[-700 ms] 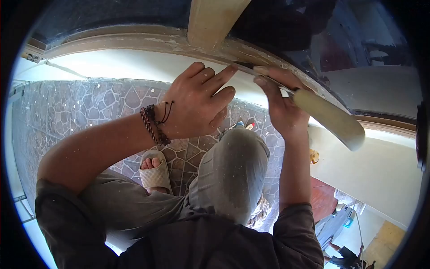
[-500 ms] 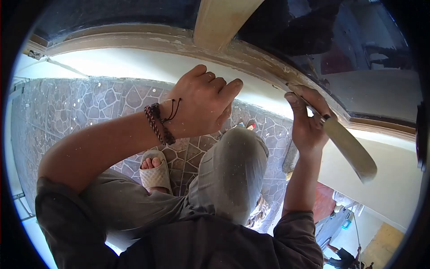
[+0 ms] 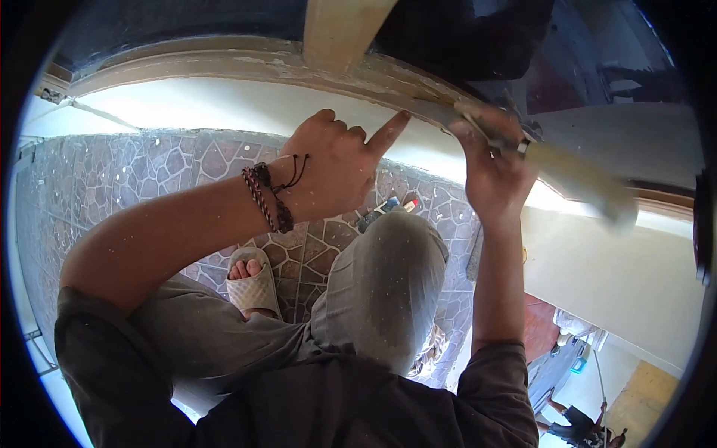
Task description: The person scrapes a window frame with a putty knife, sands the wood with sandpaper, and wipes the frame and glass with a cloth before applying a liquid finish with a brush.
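My right hand point(image 3: 497, 160) is closed around a putty knife with a thick tan handle point(image 3: 571, 175), blurred by motion. Its flat grey blade point(image 3: 439, 112) lies against the lower rail of the worn wooden window frame point(image 3: 280, 66). My left hand point(image 3: 336, 164), with braided bracelets at the wrist, hovers below the frame. Its index finger points toward the blade, the other fingers are curled, and I see nothing held in it. The thumb is mostly hidden.
Dark glass panes point(image 3: 194, 26) sit above the rail, split by a wooden post point(image 3: 340, 33). Below is a white wall ledge point(image 3: 202, 101). Small items, one red-tipped point(image 3: 411, 204), lie on the stone-patterned floor point(image 3: 164, 168) by my knee. Another person point(image 3: 582, 427) is at lower right.
My right hand has moved up and left with the putty knife, its handle swinging upward. My left index finger has straightened out toward the frame. The view has shifted slightly.
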### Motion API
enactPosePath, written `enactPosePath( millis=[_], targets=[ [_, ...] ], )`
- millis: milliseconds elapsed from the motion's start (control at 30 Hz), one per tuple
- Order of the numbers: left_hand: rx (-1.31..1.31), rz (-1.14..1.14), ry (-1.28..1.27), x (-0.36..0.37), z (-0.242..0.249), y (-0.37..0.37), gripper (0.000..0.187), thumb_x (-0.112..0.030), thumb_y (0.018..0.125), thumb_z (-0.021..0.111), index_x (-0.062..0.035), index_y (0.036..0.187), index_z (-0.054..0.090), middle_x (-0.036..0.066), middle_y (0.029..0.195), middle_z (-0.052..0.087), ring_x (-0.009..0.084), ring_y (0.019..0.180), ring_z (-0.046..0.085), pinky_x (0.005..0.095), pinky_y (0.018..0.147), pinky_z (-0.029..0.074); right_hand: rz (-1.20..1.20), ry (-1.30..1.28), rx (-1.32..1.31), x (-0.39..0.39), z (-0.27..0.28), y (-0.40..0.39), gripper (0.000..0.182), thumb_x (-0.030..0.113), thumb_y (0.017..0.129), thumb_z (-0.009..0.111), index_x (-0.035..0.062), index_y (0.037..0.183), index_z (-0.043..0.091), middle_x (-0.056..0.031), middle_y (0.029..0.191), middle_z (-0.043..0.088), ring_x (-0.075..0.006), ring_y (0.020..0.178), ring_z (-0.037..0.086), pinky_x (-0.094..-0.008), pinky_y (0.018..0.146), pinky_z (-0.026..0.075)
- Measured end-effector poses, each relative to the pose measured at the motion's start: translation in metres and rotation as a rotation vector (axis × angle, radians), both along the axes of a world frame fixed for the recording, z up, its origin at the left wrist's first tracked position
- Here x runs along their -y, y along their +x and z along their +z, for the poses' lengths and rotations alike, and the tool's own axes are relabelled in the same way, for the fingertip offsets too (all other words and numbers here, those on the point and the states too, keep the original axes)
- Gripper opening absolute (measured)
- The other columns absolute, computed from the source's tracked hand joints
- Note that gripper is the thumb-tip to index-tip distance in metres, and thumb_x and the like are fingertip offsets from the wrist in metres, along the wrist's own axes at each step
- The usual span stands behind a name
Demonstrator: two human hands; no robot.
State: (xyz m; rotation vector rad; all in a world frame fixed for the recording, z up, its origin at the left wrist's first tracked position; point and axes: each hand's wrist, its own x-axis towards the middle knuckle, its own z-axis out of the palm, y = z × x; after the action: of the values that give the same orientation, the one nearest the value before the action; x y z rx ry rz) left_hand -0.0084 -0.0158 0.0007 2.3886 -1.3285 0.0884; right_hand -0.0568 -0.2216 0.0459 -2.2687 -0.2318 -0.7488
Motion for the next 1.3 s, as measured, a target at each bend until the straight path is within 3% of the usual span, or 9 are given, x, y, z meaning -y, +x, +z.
enactPosePath(
  millis=[67, 133, 200, 267, 433, 833, 933, 1000, 1300],
  targets=[
    [0.031, 0.002, -0.012, 0.000, -0.001, -0.001, 0.074, -0.014, 0.078, 0.064, -0.0043, 0.147, 0.037, 0.007, 0.060, 0.059, 0.0253, 0.054, 0.056, 0.0395, 0.063, 0.046, -0.083, 0.043, -0.086, 0.008, 0.004, 0.002, 0.013, 0.001, 0.083, 0.075, 0.0026, 0.095, 0.071, -0.0076, 0.088, 0.072, -0.0144, 0.082, 0.067, -0.0259, 0.073, 0.052],
    [0.035, -0.012, 0.000, 0.000, 0.001, -0.002, 0.073, -0.014, 0.079, 0.064, -0.0043, 0.146, 0.037, 0.007, 0.061, 0.059, 0.0257, 0.054, 0.057, 0.0401, 0.062, 0.046, 0.100, 0.297, -0.099, 0.011, -0.002, 0.006, 0.013, 0.003, 0.083, 0.075, 0.0034, 0.095, 0.071, -0.0064, 0.090, 0.072, -0.0123, 0.082, 0.067, -0.0266, 0.073, 0.052],
    [0.037, -0.016, 0.015, -0.001, 0.005, -0.003, 0.072, -0.015, 0.079, 0.064, -0.0043, 0.146, 0.038, 0.007, 0.061, 0.060, 0.0262, 0.055, 0.057, 0.0407, 0.062, 0.047, 0.118, 0.182, -0.037, 0.011, -0.003, 0.004, 0.016, 0.003, 0.080, 0.076, 0.0044, 0.095, 0.071, -0.0069, 0.090, 0.072, -0.0148, 0.078, 0.068, -0.0286, 0.068, 0.054],
    [0.005, 0.009, 0.029, -0.001, 0.010, -0.003, 0.070, -0.015, 0.080, 0.064, -0.0044, 0.145, 0.039, 0.008, 0.063, 0.061, 0.0272, 0.057, 0.060, 0.0415, 0.063, 0.048, 0.181, -0.191, 0.081, 0.012, -0.001, 0.001, 0.021, 0.001, 0.077, 0.077, 0.0056, 0.097, 0.071, -0.0088, 0.088, 0.071, -0.0195, 0.074, 0.068, -0.0304, 0.064, 0.054],
    [-0.035, 0.019, 0.051, -0.004, 0.014, -0.005, 0.068, -0.016, 0.081, 0.064, -0.0043, 0.144, 0.040, 0.009, 0.064, 0.063, 0.0282, 0.059, 0.062, 0.0414, 0.064, 0.049, 0.130, -0.087, 0.059, 0.006, -0.007, -0.003, 0.029, -0.003, 0.074, 0.075, 0.0091, 0.100, 0.071, -0.0089, 0.086, 0.070, -0.0241, 0.072, 0.068, -0.0309, 0.063, 0.054],
    [-0.075, 0.040, 0.057, -0.008, 0.015, 0.002, 0.066, -0.016, 0.081, 0.063, -0.0023, 0.141, 0.042, 0.011, 0.065, 0.064, 0.0289, 0.060, 0.063, 0.0410, 0.065, 0.050, 0.151, -0.238, 0.059, -0.004, 0.017, 0.001, 0.030, -0.003, 0.073, 0.075, 0.0112, 0.100, 0.071, -0.0086, 0.084, 0.070, -0.0239, 0.071, 0.068, -0.0316, 0.060, 0.054],
    [-0.064, 0.043, 0.043, -0.009, 0.013, 0.003, 0.066, -0.017, 0.080, 0.063, -0.0018, 0.141, 0.042, 0.011, 0.065, 0.064, 0.0286, 0.059, 0.063, 0.0408, 0.064, 0.050, 0.158, -0.286, 0.032, -0.006, 0.021, 0.000, 0.030, -0.002, 0.072, 0.075, 0.0105, 0.099, 0.071, -0.0086, 0.084, 0.069, -0.0233, 0.070, 0.067, -0.0310, 0.059, 0.054],
    [-0.060, 0.038, 0.034, -0.008, 0.012, 0.001, 0.067, -0.017, 0.080, 0.063, -0.0016, 0.141, 0.041, 0.011, 0.065, 0.064, 0.0283, 0.059, 0.063, 0.0406, 0.063, 0.050, 0.156, -0.302, -0.071, -0.011, 0.030, -0.001, 0.018, -0.006, 0.077, 0.075, 0.0012, 0.093, 0.071, -0.0114, 0.088, 0.072, -0.0197, 0.076, 0.069, -0.0284, 0.069, 0.054],
    [-0.050, 0.042, 0.031, -0.007, 0.017, 0.001, 0.065, -0.018, 0.082, 0.062, 0.0011, 0.141, 0.041, 0.009, 0.062, 0.063, 0.0271, 0.056, 0.063, 0.0392, 0.061, 0.050, 0.120, -0.499, -0.028, -0.016, 0.035, -0.001, 0.023, -0.005, 0.074, 0.076, 0.0045, 0.095, 0.072, -0.0085, 0.088, 0.072, -0.0206, 0.076, 0.069, -0.0292, 0.069, 0.054]
  ],
)
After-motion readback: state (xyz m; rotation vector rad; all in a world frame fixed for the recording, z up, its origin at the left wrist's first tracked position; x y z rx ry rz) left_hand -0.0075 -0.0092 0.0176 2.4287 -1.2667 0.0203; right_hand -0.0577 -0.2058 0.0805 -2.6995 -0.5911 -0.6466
